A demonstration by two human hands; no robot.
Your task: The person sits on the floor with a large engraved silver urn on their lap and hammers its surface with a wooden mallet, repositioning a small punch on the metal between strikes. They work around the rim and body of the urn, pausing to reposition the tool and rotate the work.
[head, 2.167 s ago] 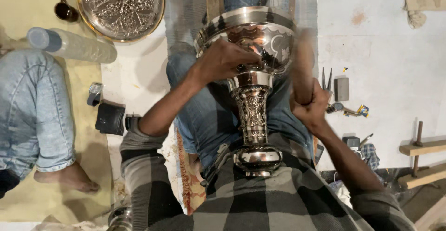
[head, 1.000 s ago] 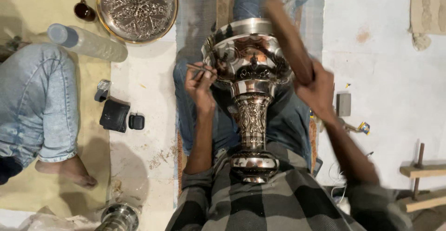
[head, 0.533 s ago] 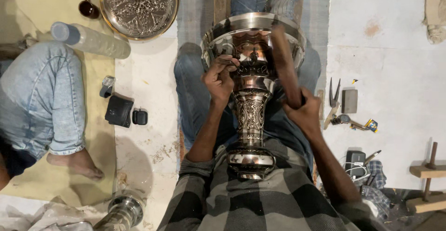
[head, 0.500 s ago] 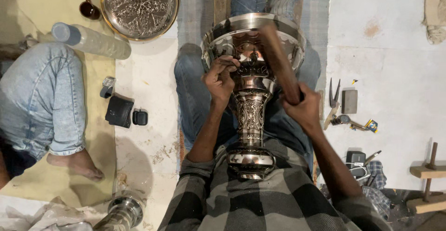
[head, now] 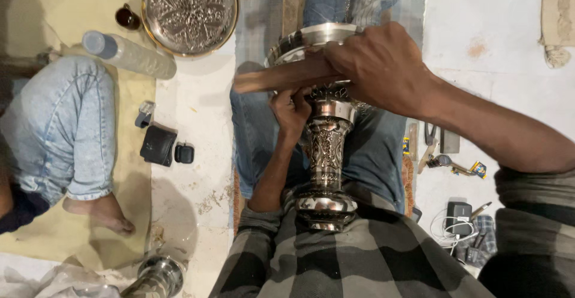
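An engraved silver vase (head: 326, 148) lies along my lap, its base (head: 325, 205) against my checked shirt and its wide bowl rim (head: 308, 34) pointing away. My right hand (head: 383, 64) is raised over the bowl and grips a brown wooden stick (head: 278, 77), which lies crosswise above the bowl and points left. My left hand (head: 291, 109) is pinched shut just under the stick, against the bowl's neck. It seems to hold a thin tool, mostly hidden by the stick.
Another person's jeans leg (head: 66, 130) and bare foot (head: 102, 211) rest on a yellow mat at left. Nearby are an engraved round tray (head: 190, 11), a plastic bottle (head: 129, 55), a black wallet (head: 158, 145) and a small case (head: 184, 153). Hand tools (head: 440, 148) and a charger (head: 460, 212) lie at right.
My right hand has swung the wooden stick from upright beside the bowl to crosswise over it, nearer the camera. My left hand stays pinched at the bowl's neck.
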